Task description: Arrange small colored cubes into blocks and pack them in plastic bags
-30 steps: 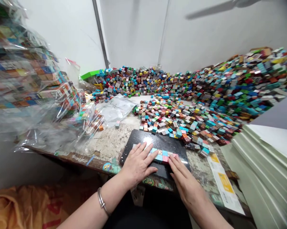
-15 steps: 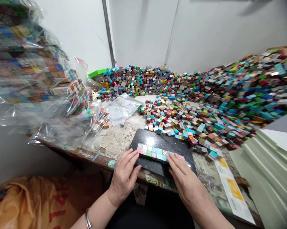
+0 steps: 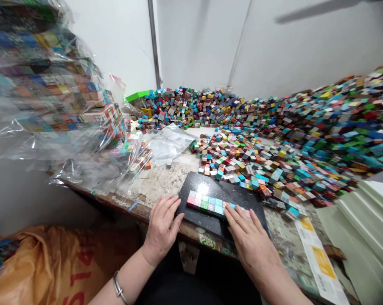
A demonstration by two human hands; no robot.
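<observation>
Two rows of small patterned cubes (image 3: pixel 212 205) in pink, white, green and turquoise lie side by side on a black speckled slab (image 3: pixel 196 181). My right hand (image 3: pixel 245 224) rests flat over the right part of these rows, its fingertips covering several cubes. Off the left end of the rows, my left hand (image 3: pixel 164 220) is apart from the cubes, near the slab's left edge, fingers stretched and thumb spread, holding nothing. Both hands are open.
A large heap of coloured cubes (image 3: pixel 267 161) spreads behind and right of the slab. A clear plastic bag (image 3: pixel 172 144) lies on the worn table (image 3: pixel 166 180). Wrapped cube stacks (image 3: pixel 60 89) rise at left. Pale green sheets (image 3: pixel 363 228) stand at right; an orange sack (image 3: pixel 48 262) sits lower left.
My left hand has moved left, off the end of the cube rows. My right hand stays over their right part. The view has shifted slightly, moving the scene to the right.
</observation>
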